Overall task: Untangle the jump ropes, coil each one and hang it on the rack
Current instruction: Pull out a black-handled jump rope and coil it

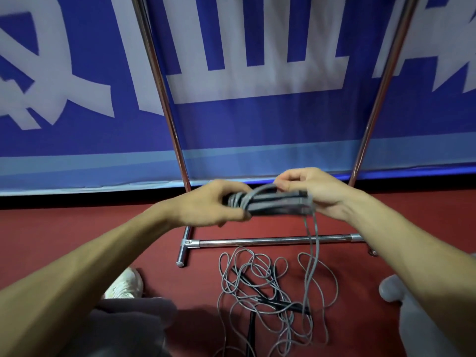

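Before the rack, left hand grips the grey rope bundle, right hand pinches its other end

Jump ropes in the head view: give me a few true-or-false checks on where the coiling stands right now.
1. The left hand and right hand both hold the grey bundle. True.
2. The grey bundle hangs on the rack. False: it is held in the hands, off the rack.
3. Loose grey strands drop from the bundle toward the tangled pile on the floor. True.
4. No rope is left on the floor. False: the tangled pile lies there, near the rack's lower bar.
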The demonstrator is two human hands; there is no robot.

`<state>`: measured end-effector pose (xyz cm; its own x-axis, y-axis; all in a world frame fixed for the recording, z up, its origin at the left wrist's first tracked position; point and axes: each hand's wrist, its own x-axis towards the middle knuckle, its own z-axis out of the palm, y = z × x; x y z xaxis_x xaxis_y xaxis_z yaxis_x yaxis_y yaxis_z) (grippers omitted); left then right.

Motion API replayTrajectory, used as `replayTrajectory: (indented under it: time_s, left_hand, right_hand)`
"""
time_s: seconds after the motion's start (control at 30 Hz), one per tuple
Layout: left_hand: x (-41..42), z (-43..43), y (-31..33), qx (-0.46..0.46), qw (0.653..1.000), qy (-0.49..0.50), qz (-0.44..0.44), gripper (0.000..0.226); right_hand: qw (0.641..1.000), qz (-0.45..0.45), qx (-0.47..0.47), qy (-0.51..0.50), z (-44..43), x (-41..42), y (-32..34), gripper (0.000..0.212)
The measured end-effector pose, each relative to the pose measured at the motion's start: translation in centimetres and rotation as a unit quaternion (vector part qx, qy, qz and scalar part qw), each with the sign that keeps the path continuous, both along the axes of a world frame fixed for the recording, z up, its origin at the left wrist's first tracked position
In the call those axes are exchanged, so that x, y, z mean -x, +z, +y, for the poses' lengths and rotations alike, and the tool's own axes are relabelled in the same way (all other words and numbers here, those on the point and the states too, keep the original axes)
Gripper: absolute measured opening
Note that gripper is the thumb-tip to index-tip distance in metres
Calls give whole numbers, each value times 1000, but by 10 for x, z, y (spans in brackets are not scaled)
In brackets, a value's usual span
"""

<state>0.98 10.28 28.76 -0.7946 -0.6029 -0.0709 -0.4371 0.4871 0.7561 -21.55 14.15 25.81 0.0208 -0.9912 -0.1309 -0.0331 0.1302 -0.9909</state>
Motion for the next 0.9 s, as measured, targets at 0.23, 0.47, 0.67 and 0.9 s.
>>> replayTrajectory:
  time_s: [0.23, 0.47, 0.67, 0.9]
  left_hand:
    - [-3, -9, 5, -226, 930, 164, 239, 9]
    - [-3, -22, -7, -147, 919, 279, 237, 8]
    - [-1, -31, -24, -121, 928, 307, 173, 16]
    - [-1, -32, -35, 194, 959, 164, -126, 33]
  right_hand:
    - [998, -30, -11, 62, 2, -25, -4, 21]
    - [960, 199, -40, 193, 6, -39, -10, 12]
    - [883, 408, -11, 233, 13, -34, -6, 11]
    - [816, 493, 150, 259, 21, -33, 7, 19]
